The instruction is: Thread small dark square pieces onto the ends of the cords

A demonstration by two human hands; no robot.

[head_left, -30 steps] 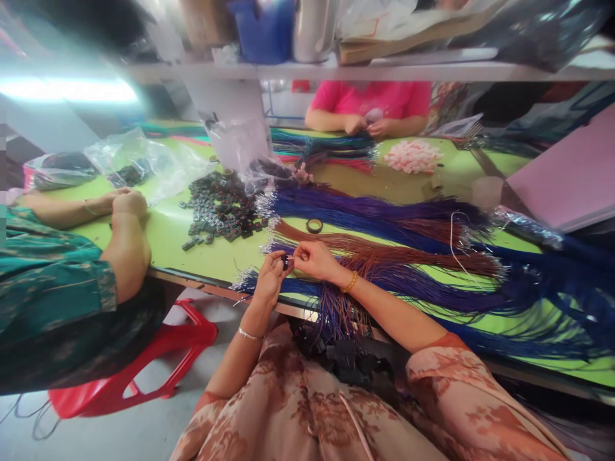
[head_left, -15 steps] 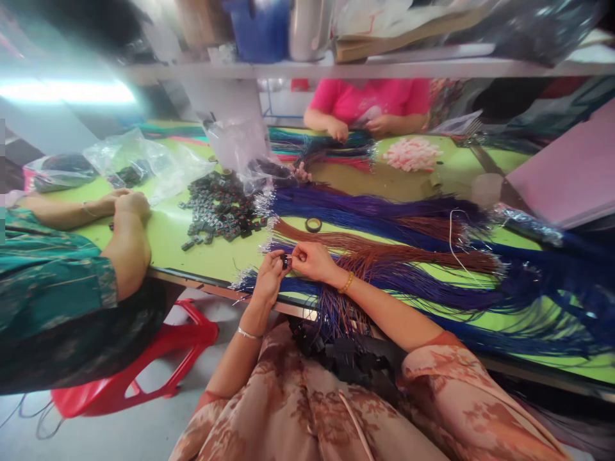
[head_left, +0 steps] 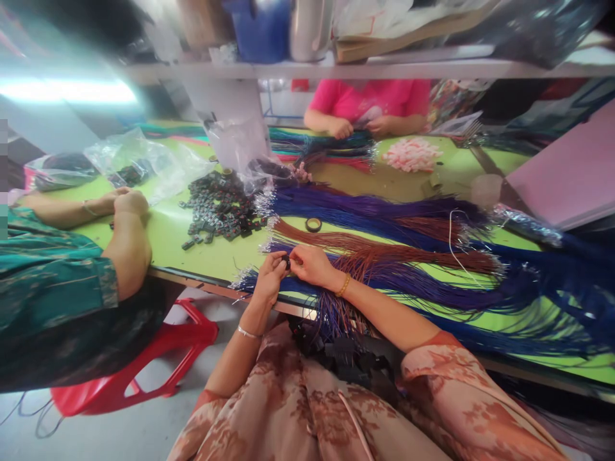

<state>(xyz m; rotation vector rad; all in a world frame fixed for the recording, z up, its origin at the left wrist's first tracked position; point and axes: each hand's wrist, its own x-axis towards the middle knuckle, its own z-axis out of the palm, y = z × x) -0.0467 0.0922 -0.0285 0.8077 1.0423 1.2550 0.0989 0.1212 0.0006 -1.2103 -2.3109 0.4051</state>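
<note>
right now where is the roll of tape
In the head view, the roll of tape lies on the green tabletop, just beyond the right hand, right of the black connector pile.

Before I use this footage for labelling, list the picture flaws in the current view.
Head view: glare from the light tube at upper left washes out its surroundings; the blue container and the shelf look smeared and soft; the wire bundles are clearer, though individual strands blur together at far right; the small black part at the left hand is too small to read in detail.
</note>
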